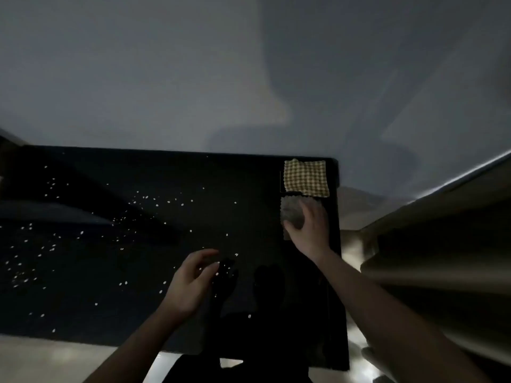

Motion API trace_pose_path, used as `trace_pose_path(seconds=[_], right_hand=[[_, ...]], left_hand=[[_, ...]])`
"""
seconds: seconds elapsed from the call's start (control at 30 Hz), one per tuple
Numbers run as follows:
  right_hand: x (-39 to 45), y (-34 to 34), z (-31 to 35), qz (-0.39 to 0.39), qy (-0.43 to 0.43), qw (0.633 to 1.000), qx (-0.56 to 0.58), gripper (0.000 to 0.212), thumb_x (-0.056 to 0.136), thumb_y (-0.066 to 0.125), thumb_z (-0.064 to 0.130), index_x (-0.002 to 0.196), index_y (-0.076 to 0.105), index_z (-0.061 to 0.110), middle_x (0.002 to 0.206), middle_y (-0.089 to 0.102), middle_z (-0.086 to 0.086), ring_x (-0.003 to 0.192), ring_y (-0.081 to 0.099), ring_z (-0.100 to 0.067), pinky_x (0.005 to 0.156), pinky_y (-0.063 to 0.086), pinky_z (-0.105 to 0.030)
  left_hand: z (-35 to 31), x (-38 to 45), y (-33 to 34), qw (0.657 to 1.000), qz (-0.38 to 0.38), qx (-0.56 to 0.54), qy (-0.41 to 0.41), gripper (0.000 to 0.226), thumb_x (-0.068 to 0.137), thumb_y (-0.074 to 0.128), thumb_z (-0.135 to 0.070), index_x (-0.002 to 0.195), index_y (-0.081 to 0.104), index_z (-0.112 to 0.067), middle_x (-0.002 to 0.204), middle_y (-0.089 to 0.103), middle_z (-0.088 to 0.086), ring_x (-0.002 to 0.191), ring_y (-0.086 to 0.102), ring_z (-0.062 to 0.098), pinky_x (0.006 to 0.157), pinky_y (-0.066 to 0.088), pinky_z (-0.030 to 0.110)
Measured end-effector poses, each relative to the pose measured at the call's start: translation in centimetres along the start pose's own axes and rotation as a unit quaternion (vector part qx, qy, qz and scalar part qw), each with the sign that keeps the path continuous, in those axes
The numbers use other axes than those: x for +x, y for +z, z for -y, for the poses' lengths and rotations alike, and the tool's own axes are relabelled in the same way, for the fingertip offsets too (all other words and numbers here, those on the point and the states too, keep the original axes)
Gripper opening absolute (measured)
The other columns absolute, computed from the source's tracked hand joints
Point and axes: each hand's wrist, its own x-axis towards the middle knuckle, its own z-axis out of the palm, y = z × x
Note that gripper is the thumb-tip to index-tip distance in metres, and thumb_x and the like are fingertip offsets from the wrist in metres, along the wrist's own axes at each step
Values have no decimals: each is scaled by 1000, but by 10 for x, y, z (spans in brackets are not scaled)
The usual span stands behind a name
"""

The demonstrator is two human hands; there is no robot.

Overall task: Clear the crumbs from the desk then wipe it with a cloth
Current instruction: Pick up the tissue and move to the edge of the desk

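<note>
A glossy black desk (171, 172) fills the lower view, strewn with several small white crumbs (154, 201), densest at the left and centre. At its far right corner lies a yellow checked cloth (305, 176). Just in front of that lies a grey cloth (291, 214), and my right hand (309, 228) rests flat on it with fingers spread over its right part. My left hand (193, 280) hovers low over the desk near the front centre, fingers apart and slightly curled, holding nothing, with a few crumbs right beside its fingertips.
A pale grey wall (193, 78) rises behind the desk. To the right stands a beige furniture edge (442, 230), close to the desk's right side. Light flooring (41, 360) shows below the front edge. The room is dim.
</note>
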Motion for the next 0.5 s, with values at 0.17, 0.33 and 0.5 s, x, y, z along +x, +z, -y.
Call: trace_pose_path(seconds=[0.17, 0.33, 0.5], right_hand=[[22, 31, -17, 74, 49, 976, -197, 96, 90, 59, 67, 165, 16, 25, 174, 4, -10, 159, 2, -37, 127, 9, -57], [-1, 48, -31, -26, -37, 980, -193, 70, 90, 61, 18, 157, 44, 20, 166, 36, -5, 153, 32, -28, 124, 29, -51], [-50, 49, -5, -18, 39, 998, -44, 50, 93, 57, 0, 138, 63, 22, 134, 67, -4, 128, 61, -26, 109, 49, -45]], left_hand=[[6, -4, -9, 1000, -14, -7, -17, 25, 96, 64, -15, 117, 68, -27, 116, 69, -5, 107, 65, -1, 86, 49, 7], [25, -16, -29, 998, -32, -27, -39, 23, 95, 65, -14, 114, 69, -26, 114, 70, -4, 103, 68, -2, 83, 51, 8], [54, -36, -60, 998, -36, -30, -51, 23, 94, 66, -16, 112, 70, -31, 115, 70, -5, 106, 68, 2, 90, 53, 16]])
